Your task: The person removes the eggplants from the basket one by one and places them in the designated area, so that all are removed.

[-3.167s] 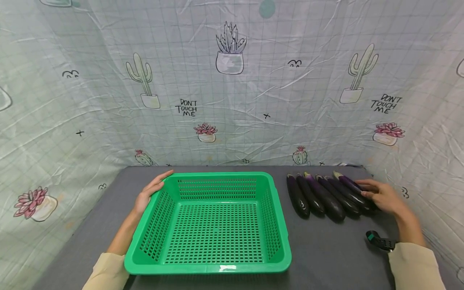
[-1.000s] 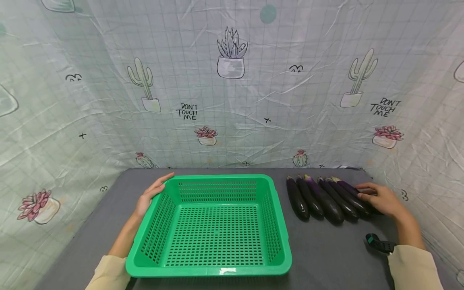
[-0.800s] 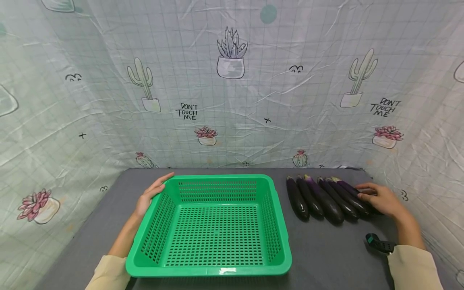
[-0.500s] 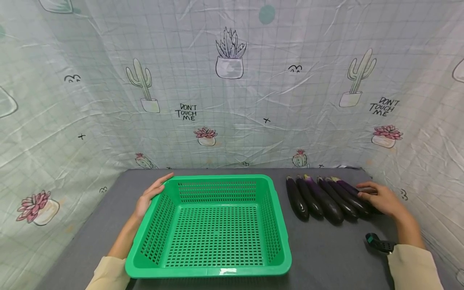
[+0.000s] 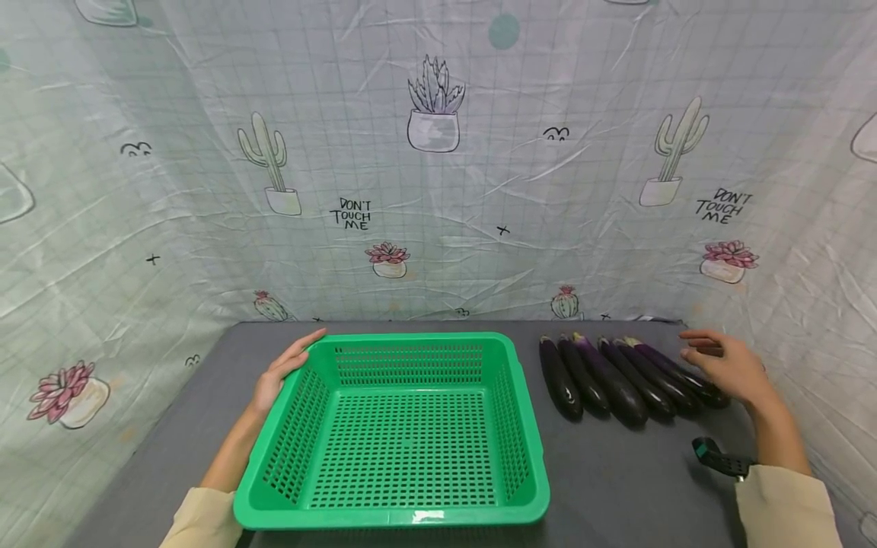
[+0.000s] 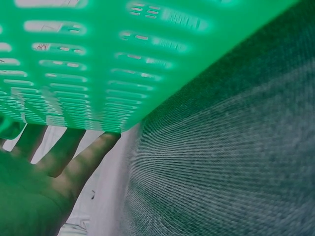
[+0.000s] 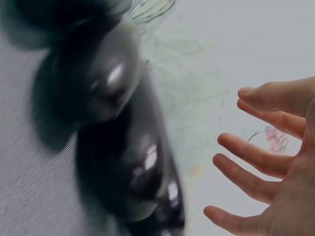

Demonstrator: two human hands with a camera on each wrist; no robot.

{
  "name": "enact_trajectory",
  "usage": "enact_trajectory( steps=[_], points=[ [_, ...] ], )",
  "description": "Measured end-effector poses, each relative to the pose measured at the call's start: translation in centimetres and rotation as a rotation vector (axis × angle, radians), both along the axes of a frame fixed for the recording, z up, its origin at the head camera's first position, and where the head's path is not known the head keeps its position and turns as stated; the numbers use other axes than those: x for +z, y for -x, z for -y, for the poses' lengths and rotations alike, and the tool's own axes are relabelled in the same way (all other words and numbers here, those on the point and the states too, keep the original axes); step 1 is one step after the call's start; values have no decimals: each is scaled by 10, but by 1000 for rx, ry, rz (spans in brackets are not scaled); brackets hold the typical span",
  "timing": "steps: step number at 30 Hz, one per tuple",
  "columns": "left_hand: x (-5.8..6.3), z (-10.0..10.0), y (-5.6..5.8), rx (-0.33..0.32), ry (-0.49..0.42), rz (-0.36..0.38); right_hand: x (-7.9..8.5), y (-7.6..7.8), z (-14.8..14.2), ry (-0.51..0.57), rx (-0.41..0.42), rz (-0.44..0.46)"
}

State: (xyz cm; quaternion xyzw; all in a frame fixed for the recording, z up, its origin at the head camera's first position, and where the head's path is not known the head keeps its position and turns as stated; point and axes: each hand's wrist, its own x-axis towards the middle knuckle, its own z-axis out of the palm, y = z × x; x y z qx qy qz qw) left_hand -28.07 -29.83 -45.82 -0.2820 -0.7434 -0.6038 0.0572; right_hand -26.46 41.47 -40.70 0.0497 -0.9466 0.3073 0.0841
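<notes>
A green plastic basket (image 5: 390,519) with slotted walls and floor stands on the grey table, nothing in it. Along its outer left side lies my left hand (image 5: 274,378), fingertips at the far left corner; the left wrist view shows its straight, spread fingers (image 6: 83,162) against the slotted wall. To the right of the basket, several dark purple eggplants (image 5: 617,392) lie side by side, stems toward the back. My right hand (image 5: 733,369) hovers by the rightmost eggplant (image 5: 678,373). In the right wrist view its fingers (image 7: 246,177) are spread, apart from the eggplants and holding nothing.
A grey cloth-covered table (image 5: 617,487) extends in front of the eggplants. Behind and on both sides hangs a pale curtain (image 5: 479,167) printed with cacti. A black wrist-worn device (image 5: 719,459) sticks out beside the right wrist.
The right hand has let go of the rightmost eggplant, which now lies against the others, moved left from where it was. The hand has lifted and shifted slightly right. Left hand and basket stay put.
</notes>
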Motion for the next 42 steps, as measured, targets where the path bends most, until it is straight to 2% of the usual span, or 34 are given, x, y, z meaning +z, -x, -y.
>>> enact_trajectory(
  steps=[3, 8, 13, 19, 24, 32, 35, 39, 42],
  points=[
    [0, -1, 0, 14, 4, 5, 10, -4, 6, 19, -13, -25],
    [0, -6, 1, 8, -1, 40, 23, -13, 12, 65, 10, -41],
    [1, -9, 1, 22, 8, 48, 29, -18, 23, 35, 48, -55],
    [1, -9, 3, 38, 7, 24, 34, -13, 33, -16, 71, -85],
    [0, -11, 6, 37, 21, 41, 38, -10, 34, -49, 89, -118],
    [3, -14, 6, 44, 24, 74, 53, -7, 41, -71, 143, -92],
    [4, -14, 5, 33, 29, 92, 61, -5, 44, -95, 164, -76],
    [3, -8, 3, -70, -54, 175, 69, -2, 46, -140, 184, -65],
    [9, -1, 2, -82, -83, 234, 75, 1, 46, -178, 188, -58]
  ],
)
